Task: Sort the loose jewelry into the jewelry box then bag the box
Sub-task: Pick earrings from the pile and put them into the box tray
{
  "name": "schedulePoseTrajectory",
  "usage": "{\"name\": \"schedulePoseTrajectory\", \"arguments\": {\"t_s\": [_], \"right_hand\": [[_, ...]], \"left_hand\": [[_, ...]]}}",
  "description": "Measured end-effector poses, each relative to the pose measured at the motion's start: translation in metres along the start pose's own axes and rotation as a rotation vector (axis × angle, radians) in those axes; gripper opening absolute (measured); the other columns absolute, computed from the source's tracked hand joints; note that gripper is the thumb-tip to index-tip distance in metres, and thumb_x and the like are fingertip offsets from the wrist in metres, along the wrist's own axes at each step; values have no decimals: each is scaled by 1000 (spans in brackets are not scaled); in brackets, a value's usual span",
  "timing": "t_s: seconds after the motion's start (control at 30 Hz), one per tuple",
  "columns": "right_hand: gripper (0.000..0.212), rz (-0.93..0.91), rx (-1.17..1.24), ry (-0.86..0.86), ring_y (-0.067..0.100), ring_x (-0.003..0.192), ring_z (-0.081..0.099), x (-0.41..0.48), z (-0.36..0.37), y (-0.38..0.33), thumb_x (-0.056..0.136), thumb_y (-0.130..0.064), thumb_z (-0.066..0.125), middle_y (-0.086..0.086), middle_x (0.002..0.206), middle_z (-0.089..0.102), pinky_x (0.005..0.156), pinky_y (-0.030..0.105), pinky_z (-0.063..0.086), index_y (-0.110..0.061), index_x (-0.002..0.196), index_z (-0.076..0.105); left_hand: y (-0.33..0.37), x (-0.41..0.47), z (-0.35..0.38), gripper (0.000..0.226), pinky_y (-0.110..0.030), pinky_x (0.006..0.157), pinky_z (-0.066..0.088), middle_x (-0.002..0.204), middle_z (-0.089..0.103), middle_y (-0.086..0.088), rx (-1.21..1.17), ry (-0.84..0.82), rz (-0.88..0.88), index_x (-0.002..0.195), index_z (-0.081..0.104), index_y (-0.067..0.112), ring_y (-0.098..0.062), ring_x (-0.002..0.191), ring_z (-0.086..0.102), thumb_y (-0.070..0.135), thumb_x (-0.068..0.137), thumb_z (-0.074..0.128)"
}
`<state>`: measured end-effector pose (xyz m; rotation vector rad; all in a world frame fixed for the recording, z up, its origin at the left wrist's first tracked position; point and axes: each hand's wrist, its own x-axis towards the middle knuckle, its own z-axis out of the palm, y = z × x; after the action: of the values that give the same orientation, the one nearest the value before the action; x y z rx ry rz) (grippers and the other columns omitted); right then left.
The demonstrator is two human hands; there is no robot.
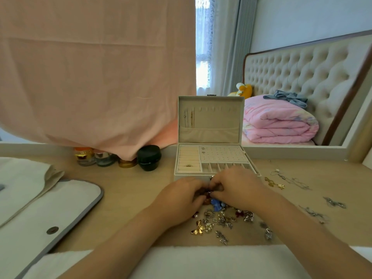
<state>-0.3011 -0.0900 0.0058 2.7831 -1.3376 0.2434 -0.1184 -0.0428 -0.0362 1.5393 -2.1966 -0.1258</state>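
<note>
Jewelry (219, 220) heaped on surface (130, 188) before open box (209, 121). Left hand (181, 196) and right hand (237, 188) pressed together, pinching its top pieces, blocking box front. Jars (149, 158) back left, bag (60, 208) beside, chains (291, 181) right.

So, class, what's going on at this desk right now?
A person's left hand and right hand meet in front of the open jewelry box, fingers pinching a small piece between them. The loose jewelry pile lies on the desk by the hands, with chains off to the right. One ring sits in the box. The bag lies at the left.
</note>
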Motion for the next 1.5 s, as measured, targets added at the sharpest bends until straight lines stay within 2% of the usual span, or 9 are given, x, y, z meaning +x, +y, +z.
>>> {"name": "schedulePoseTrajectory", "arguments": {"t_s": [0.23,0.43,0.53,0.7,0.87,1.03,1.17,1.27,1.5], "right_hand": [[11,17,206,64,3,78,60,-3,-2,4,94,-42,63,-17,81,67,75,29,51,-35,96,71],[11,91,815,115,1,52,61,-2,-14,5,94,-21,69,-2,69,73,57,19,45,-24,86,74],[12,136,968,115,15,44,54,-2,-14,5,95,-17,67,3,71,73,46,23,43,-19,86,74],[5,152,1009,87,15,47,56,-4,-14,4,94,-21,70,-9,72,73,46,21,42,-23,95,74],[5,145,1054,61,11,40,51,-5,-15,2,90,-17,74,-9,51,64,44,23,40,-14,94,75],[14,77,1051,160,15,54,59,0,-19,5,84,-11,79,-6,74,72,54,27,49,-24,83,76],[14,43,1118,120,20,59,64,5,-29,9,96,-11,63,-2,80,74,51,30,49,-18,94,76],[10,97,1215,114,22,60,64,15,-36,10,95,-21,68,2,86,75,50,30,50,-12,97,73],[15,162,1170,186,16,55,62,39,-43,20,87,-11,77,3,76,75,47,28,50,-13,101,75]], "left_hand": [[3,-3,1,32,-22,89,52,115,65,19,-105,55,-42,129,59,39,4,101,57,35,98,58],[12,-3,-5,21,-8,78,48,94,73,18,-520,202,-138,114,70,33,7,90,65,25,95,67],[13,-4,-7,14,-12,76,51,92,76,9,-729,168,-219,105,75,24,-1,85,69,19,94,69],[14,-3,-13,12,-13,65,51,92,75,-6,-885,158,-288,102,74,14,-7,75,66,15,97,64],[16,0,-18,11,-17,67,54,84,71,2,-931,138,-320,101,72,13,-2,70,64,16,98,62],[19,7,-29,7,-23,72,58,86,74,2,-836,199,-318,97,73,23,-7,75,67,23,91,70],[17,22,-43,7,-17,70,55,80,73,9,-623,329,-230,94,74,25,0,73,65,20,89,74],[15,35,-53,5,-15,68,53,79,72,11,-575,365,-192,91,74,26,1,73,65,23,88,76],[8,59,-58,11,-24,76,60,87,76,7,-813,312,-220,95,76,27,-8,84,72,21,95,67]]}}
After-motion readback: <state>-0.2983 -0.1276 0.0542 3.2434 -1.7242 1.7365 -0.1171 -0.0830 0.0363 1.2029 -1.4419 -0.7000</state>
